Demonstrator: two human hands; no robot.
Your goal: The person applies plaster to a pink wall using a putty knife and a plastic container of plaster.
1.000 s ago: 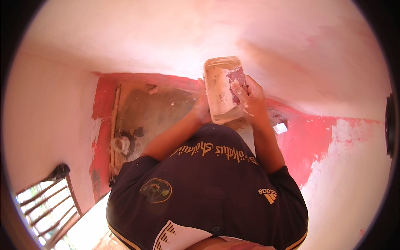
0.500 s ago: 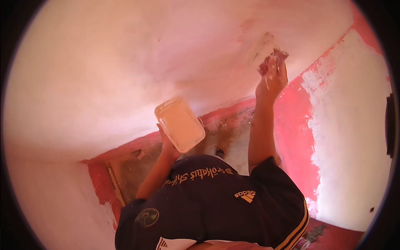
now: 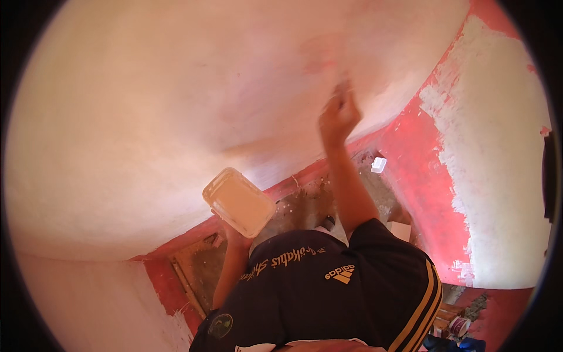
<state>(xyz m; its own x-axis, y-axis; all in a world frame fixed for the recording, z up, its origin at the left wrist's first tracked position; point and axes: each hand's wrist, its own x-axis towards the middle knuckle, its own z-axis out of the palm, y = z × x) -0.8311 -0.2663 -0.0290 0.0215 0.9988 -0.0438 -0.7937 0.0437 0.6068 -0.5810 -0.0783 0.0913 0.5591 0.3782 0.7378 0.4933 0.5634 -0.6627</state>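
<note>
My left hand (image 3: 233, 233), partly hidden, grips a rectangular plastic tub (image 3: 239, 200) of pale, creamy material low against the white wall (image 3: 135, 141). My right hand (image 3: 336, 118) is raised to that wall on a bent wrist, smeared by motion, its fingers closed round a blurred dark scraper (image 3: 343, 88). Around the scraper the surface shows faint pink patches and smears.
A red band (image 3: 422, 182) with rough white patches runs along the wall's foot and right side. On the stained floor lie a small white container (image 3: 378, 165), a pale box (image 3: 399, 230), wooden planks (image 3: 185, 281) and assorted items (image 3: 460, 325) at lower right.
My right hand left the tub with the scraper, rose to the wall, then moved leftward across it. The tub moved down and left in my left hand. The view shifted.
</note>
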